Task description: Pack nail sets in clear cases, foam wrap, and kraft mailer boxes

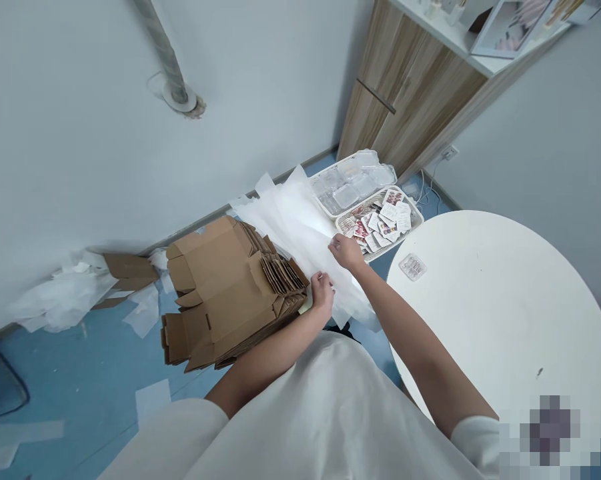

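My left hand (323, 291) and right hand (347, 253) curl over white sheets (293, 215) beside brown cardboard (230, 273); I can't tell if they pinch any.

White sheets (291, 212), loose pile!
Thin, semi-transp., fanned out, far corners up, btwn cardbd stack (230, 280) & wh. baskets (401, 239).

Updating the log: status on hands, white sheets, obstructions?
Left hand and right hand curled at the white sheets; grip unclear. Possible obstructions: flattened cardboard stack beside left hand, basket of small packs just beyond right hand.
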Motion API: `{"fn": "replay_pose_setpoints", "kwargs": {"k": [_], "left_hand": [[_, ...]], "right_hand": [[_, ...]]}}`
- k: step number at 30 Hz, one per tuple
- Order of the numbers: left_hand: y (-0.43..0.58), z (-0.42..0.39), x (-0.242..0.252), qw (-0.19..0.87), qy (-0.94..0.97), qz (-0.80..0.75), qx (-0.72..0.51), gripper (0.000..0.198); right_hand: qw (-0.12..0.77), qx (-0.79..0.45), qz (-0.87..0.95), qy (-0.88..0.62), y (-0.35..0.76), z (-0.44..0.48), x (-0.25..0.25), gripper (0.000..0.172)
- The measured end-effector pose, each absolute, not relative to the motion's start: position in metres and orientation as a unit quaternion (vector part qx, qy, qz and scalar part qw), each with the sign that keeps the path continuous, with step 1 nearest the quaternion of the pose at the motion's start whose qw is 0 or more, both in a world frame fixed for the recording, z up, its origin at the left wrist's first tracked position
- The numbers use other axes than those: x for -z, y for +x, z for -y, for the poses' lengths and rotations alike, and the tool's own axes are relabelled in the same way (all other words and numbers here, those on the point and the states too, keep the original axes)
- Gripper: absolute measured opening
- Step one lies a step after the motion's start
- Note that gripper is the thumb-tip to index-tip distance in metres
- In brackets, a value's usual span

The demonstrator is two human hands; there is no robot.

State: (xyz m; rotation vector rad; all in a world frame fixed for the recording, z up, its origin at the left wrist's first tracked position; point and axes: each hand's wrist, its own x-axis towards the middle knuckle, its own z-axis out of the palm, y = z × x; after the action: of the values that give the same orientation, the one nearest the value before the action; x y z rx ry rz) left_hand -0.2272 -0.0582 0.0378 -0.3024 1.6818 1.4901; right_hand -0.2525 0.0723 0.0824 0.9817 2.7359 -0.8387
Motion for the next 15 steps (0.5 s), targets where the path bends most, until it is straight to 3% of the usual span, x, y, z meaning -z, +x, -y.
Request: {"fn": "replay_pose_setpoints", "kwargs": {"k": [3, 6, 12, 15], "left_hand": [[-0.226, 0.058, -0.049, 0.400, -0.068, -0.725, -0.557, 0.057], [-0.227, 0.056, -0.057, 0.368, 0.023, -0.776, -0.512, 0.075], [-0.244, 0.048, -0.067, 0.305, 0.098, -0.815, -0.483, 0.083], [-0.252, 0.043, -0.067, 0.306, 0.090, -0.813, -0.487, 0.080]], "right_hand": [[0.047, 0.181, -0.927, 0.326, -0.251, -0.071, -0.097, 0.018], [0.024, 0.181, -0.937, 0.297, -0.245, -0.073, -0.111, 0.014], [-0.112, 0.437, -0.836, 0.311, -0.228, -0.082, -0.134, 0.021], [-0.119, 0.523, -0.784, 0.313, -0.219, -0.087, -0.143, 0.026]]}}
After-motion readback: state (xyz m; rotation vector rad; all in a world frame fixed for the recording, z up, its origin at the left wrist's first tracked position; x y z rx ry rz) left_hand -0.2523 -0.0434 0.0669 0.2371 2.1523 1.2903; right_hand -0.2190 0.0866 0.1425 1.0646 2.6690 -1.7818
